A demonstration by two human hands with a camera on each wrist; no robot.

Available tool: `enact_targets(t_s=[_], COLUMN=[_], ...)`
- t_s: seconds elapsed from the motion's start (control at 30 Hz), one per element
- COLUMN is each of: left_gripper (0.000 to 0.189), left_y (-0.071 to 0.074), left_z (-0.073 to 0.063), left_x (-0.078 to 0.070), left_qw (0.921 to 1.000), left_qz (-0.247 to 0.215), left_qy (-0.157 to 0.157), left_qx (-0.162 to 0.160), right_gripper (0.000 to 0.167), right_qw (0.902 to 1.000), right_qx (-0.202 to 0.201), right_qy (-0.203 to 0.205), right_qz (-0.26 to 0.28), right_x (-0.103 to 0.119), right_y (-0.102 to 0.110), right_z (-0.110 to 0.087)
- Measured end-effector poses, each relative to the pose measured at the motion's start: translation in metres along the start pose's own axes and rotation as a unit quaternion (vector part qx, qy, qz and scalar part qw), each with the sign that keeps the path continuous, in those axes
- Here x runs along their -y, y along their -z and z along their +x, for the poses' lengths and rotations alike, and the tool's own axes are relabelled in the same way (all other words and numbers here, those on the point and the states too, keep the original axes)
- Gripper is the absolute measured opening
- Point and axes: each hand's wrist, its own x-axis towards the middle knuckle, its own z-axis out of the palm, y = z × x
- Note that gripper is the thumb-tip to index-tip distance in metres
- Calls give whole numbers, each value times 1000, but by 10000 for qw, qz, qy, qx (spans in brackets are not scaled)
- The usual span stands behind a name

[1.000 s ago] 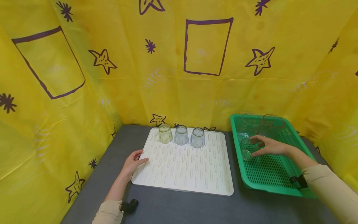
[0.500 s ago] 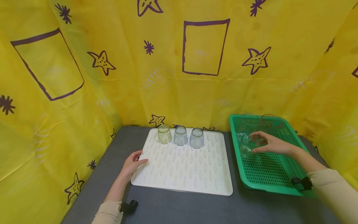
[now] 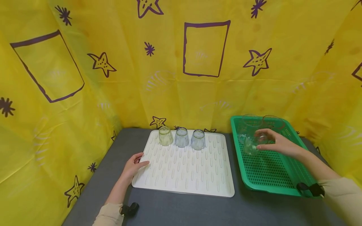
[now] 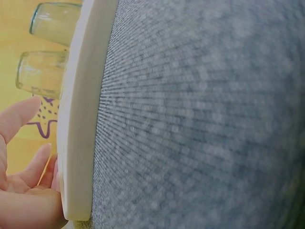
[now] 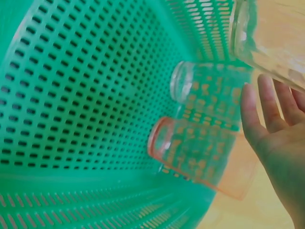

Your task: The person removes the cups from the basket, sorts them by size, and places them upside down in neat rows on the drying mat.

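Observation:
My right hand [image 3: 272, 142] holds a clear drinking glass [image 3: 251, 145] tilted inside the green plastic basket [image 3: 270, 189]. In the right wrist view, the glass [image 5: 271, 43] overlaps the fingertips of my right hand [image 5: 281, 119]. A taller clear glass [image 5: 212, 90] and an orange-tinted glass [image 5: 190, 148] stand in the basket behind it. At the left edge of a white ridged draining mat [image 3: 183, 172], my left hand [image 3: 133, 166] rests with relaxed fingers. Three upturned tumblers line the mat's back edge: a yellowish one [image 3: 165, 136], a bluish one [image 3: 181, 138] and another bluish one [image 3: 198, 140].
The dark grey table [image 3: 169, 210] carries the mat and, to its right, the basket. A yellow patterned cloth [image 3: 130, 94] hangs close behind and along both sides. The basket's raised rim surrounds the glasses in it.
My right hand has lifted and tilted the clear glass, moving it slightly right and back within the basket. My left hand and the tumblers on the mat have stayed put.

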Motion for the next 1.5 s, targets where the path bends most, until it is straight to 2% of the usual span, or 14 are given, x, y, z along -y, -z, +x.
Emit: enact_targets(t_s=[0.2,0.43,0.57,0.87,1.0,1.5], left_gripper=[68,68,69,69,68,69], left_y=[0,-1,0,-1,-1,-1], left_z=[-1,-2,0,2,2,-5], left_x=[1,-2,-3,-4,-4,-12], left_qw=[10000,10000,10000,9999,10000,9998], left_qz=[82,90,93,123,96,54], left_qy=[33,21,20,35,9,-193], left_qx=[-11,19,31,21,7,-37], right_gripper=[59,55,55,52,53,57], right_qw=[9994,9963,9923,9784,9743,9738], right_qx=[-151,-466,-717,-1141,-1132,-876], right_qy=[46,278,399,286,311,444], right_qz=[301,667,929,1697,1921,2052], right_x=[11,24,31,42,47,66], right_y=[-4,-12,-20,-44,-55,-87], right_z=[-4,-9,-13,-21,-23,-25])
